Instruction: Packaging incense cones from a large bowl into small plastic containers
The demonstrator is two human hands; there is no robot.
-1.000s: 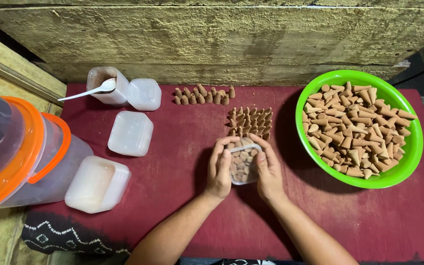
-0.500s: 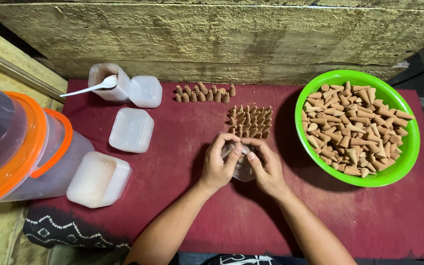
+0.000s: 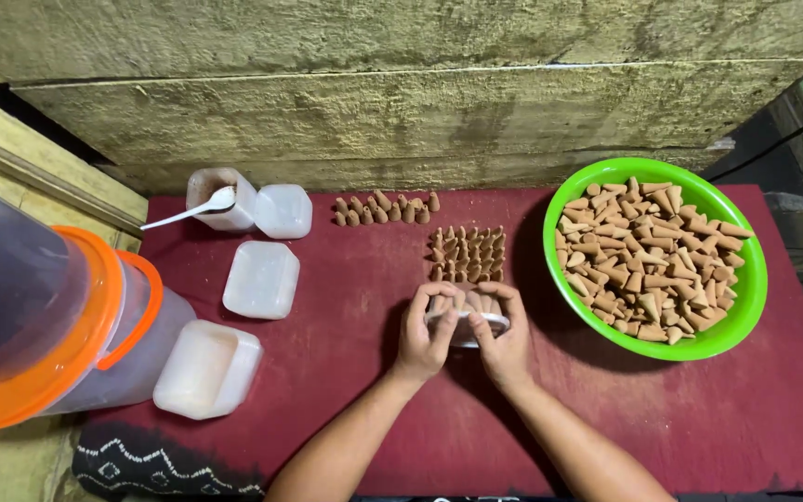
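My left hand (image 3: pixel 425 332) and my right hand (image 3: pixel 504 339) together grip a small clear plastic container (image 3: pixel 466 327) on the dark red cloth (image 3: pixel 355 372), tipped toward a block of upright brown cones (image 3: pixel 467 254). Some cones show inside the container between my fingers. A green bowl (image 3: pixel 742 316) heaped with loose brown cones (image 3: pixel 648 260) stands to the right. A short row of cones (image 3: pixel 385 207) lies further back.
Three pale square plastic tubs (image 3: pixel 261 278) (image 3: pixel 206 368) (image 3: pixel 283 210) lie at the left, one more with a white spoon (image 3: pixel 188 211) in it. A large clear container with an orange rim (image 3: pixel 67 325) fills the left edge. A wooden wall (image 3: pixel 401 93) runs behind.
Both hands have tilted the small container up and moved it slightly toward the block of cones; the cones inside, plainly seen earlier, are now mostly covered by fingers.
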